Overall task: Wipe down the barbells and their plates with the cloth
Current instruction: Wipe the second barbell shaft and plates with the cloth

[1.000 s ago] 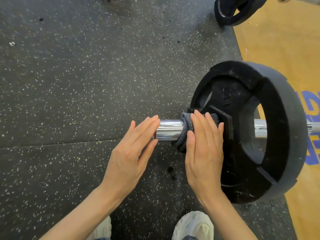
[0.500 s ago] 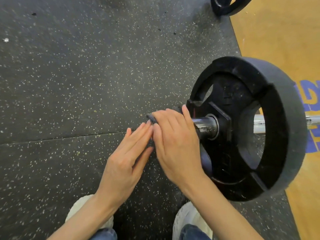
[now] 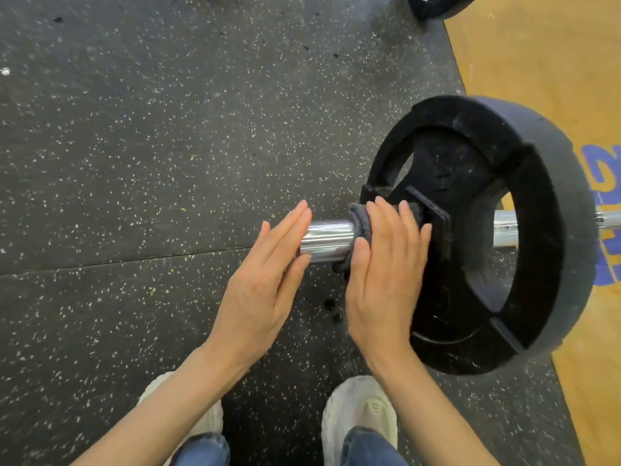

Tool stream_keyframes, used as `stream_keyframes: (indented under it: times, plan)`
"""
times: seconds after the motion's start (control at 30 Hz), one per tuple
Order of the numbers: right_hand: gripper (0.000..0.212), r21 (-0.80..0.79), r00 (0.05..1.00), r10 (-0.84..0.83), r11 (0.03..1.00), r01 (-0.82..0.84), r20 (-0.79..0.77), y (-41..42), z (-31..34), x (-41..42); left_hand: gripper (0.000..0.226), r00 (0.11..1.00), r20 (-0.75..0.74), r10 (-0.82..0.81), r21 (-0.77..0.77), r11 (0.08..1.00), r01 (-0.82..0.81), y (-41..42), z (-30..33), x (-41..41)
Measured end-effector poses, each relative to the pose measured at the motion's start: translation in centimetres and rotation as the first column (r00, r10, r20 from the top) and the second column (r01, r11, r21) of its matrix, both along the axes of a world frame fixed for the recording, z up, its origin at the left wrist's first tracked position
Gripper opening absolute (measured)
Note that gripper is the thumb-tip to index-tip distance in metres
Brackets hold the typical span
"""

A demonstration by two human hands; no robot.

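A barbell lies on the floor with its chrome sleeve (image 3: pixel 327 242) pointing left. A large black plate (image 3: pixel 544 230) stands on the sleeve, and the bar shaft (image 3: pixel 504 230) shows through the plate's opening. A dark grey cloth (image 3: pixel 358 216) is wrapped round the sleeve right beside the plate's hub. My right hand (image 3: pixel 383 274) presses on the cloth from above, fingers laid out nearly straight. My left hand (image 3: pixel 265 274) is flat, its straight fingers touching the sleeve's free end.
Black speckled rubber flooring (image 3: pixel 168 163) runs under the sleeve, with a seam below it. A yellow wooden platform (image 3: pixel 554 62) with blue lettering lies to the right. Another black plate (image 3: pixel 433 5) shows at the top edge. My white shoes (image 3: pixel 361 408) stand below the hands.
My right hand has slid the cloth from the sleeve's free end back to the plate's hub, baring the chrome. Its fingers have straightened. My left hand stays at the sleeve's end.
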State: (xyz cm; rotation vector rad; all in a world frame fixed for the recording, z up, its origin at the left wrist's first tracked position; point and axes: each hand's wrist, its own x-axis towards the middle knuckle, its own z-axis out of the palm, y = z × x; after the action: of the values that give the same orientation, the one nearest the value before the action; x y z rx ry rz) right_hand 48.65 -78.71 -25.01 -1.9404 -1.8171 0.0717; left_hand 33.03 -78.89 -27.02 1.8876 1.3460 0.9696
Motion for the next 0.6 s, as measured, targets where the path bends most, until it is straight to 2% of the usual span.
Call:
stream_keyframes:
  times: [0.07, 0.17, 0.23, 0.33, 0.4, 0.5, 0.53, 0.6]
  plan:
    - [0.047, 0.004, 0.998, 0.046, 0.999, -0.046, -0.039, -0.2, -0.6, -2.3, 0.05, 0.999, 0.035, -0.012, -0.013, 1.0, 0.013, 0.2, -0.1, 0.0]
    - [0.048, 0.024, 0.971, 0.233, 0.972, -0.234, 0.045, 0.5, -1.0, -2.2, 0.05, 0.999, 0.046, -0.022, -0.013, 1.0, 0.023, 0.5, -0.5, -0.4]
    - [0.05, 0.034, 0.984, 0.165, 0.985, -0.167, 0.069, 1.0, -1.4, 0.1, 0.05, 0.998, 0.054, -0.012, -0.024, 1.0, 0.013, 1.1, -0.5, -0.4]
    - [0.052, 0.042, 0.999, -0.012, 0.999, 0.014, -0.046, 1.4, -1.5, -0.3, 0.049, 0.997, 0.072, 0.008, -0.053, 0.999, -0.005, 1.9, -0.4, -0.2]
    - [0.051, 0.056, 0.998, 0.032, 0.998, -0.03, -0.049, 1.9, -1.4, -2.6, 0.048, 0.993, 0.117, 0.024, -0.086, 0.996, -0.014, 2.5, -0.4, -0.2]
    - [0.049, 0.067, 0.972, 0.235, 0.97, -0.235, 0.01, 3.4, -1.6, -2.2, 0.048, 0.99, 0.127, 0.053, -0.115, 0.993, -0.038, 3.7, -0.3, -0.4]
    - [0.05, 0.07, 0.975, 0.222, 0.972, -0.223, 0.017, 3.8, -1.8, -1.0, 0.048, 0.99, 0.126, 0.063, -0.127, 0.991, -0.047, 4.2, -0.1, -0.5]
    - [0.051, 0.076, 0.995, 0.091, 0.993, -0.089, -0.028, 4.3, -2.1, 0.5, 0.047, 0.987, 0.135, 0.085, -0.161, 0.985, -0.063, 5.3, 0.4, -0.5]
